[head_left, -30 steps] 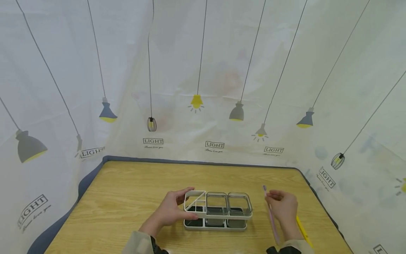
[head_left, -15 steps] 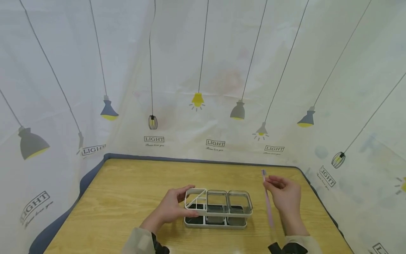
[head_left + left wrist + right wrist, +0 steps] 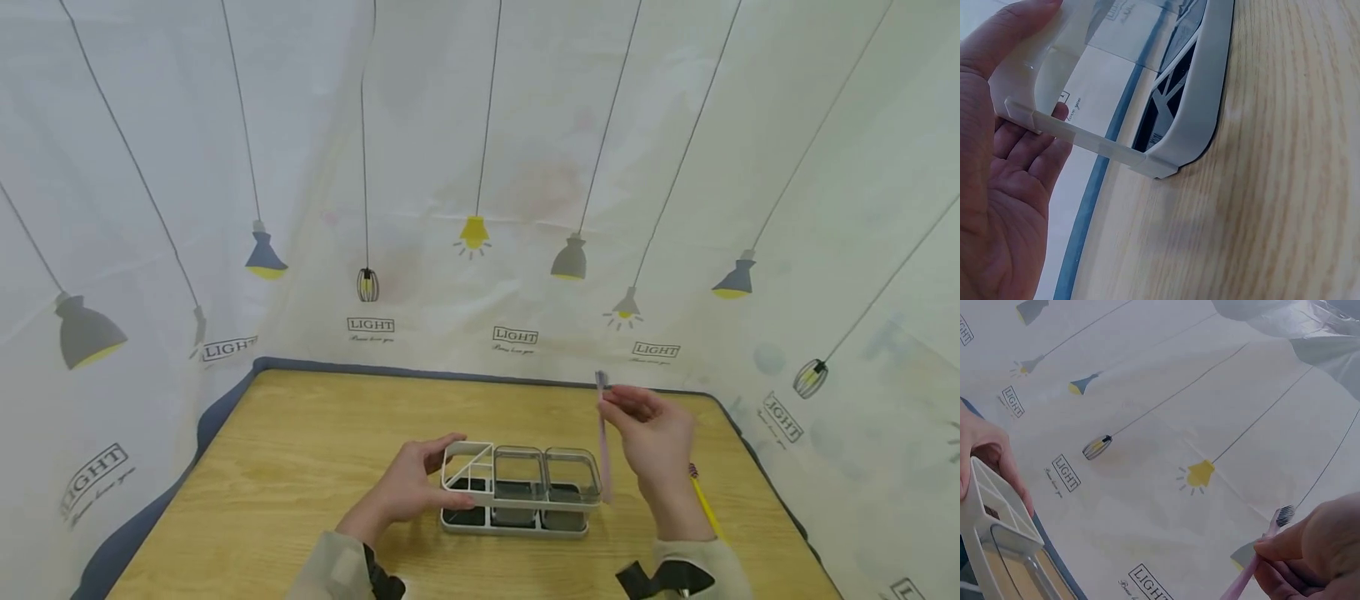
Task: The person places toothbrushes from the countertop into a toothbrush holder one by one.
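Observation:
A white toothbrush holder (image 3: pixel 525 504) stands on the wooden table, with an open upper frame over a dark-lined base. Its upper left part has small divided slots; two clear square cups sit to the right of these. My left hand (image 3: pixel 408 490) grips the frame's left end, thumb in front and fingers behind. Between thumb and fingertips, my right hand (image 3: pixel 656 437) pinches a pink toothbrush (image 3: pixel 1249 569) just under its head. The brush is upright, bristles up, and its lower end is close beside the holder's right end in the head view.
A yellow stick-like thing (image 3: pixel 706 504) with a dark purplish end lies on the table (image 3: pixel 337 408), partly behind my right wrist. A white curtain (image 3: pixel 435 125) printed with hanging lamps surrounds the table's back and sides.
My right hand has lifted the pink toothbrush from the table, raised it upright and carried it left toward the holder. My left hand keeps its grip on the frame.

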The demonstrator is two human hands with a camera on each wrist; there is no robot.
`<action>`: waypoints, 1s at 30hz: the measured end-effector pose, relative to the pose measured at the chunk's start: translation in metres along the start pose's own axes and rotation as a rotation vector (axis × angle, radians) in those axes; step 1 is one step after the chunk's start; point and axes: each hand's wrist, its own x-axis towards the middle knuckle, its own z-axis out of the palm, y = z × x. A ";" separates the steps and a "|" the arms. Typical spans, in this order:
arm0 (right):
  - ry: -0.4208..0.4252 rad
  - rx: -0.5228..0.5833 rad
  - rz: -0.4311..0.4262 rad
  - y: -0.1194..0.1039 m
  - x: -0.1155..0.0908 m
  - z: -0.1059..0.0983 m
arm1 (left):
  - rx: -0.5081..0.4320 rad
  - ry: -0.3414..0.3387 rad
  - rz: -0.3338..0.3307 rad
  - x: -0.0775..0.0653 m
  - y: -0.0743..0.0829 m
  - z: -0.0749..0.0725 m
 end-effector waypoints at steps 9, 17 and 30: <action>-0.039 0.302 -0.049 -0.018 -0.007 0.039 | -0.010 -0.012 0.012 -0.001 0.002 -0.001; -0.091 0.434 -0.104 -0.012 -0.020 0.080 | -0.030 -0.011 0.012 0.000 0.003 -0.001; -0.152 0.477 -0.115 0.009 -0.039 0.118 | -0.039 -0.006 0.003 -0.001 0.004 -0.001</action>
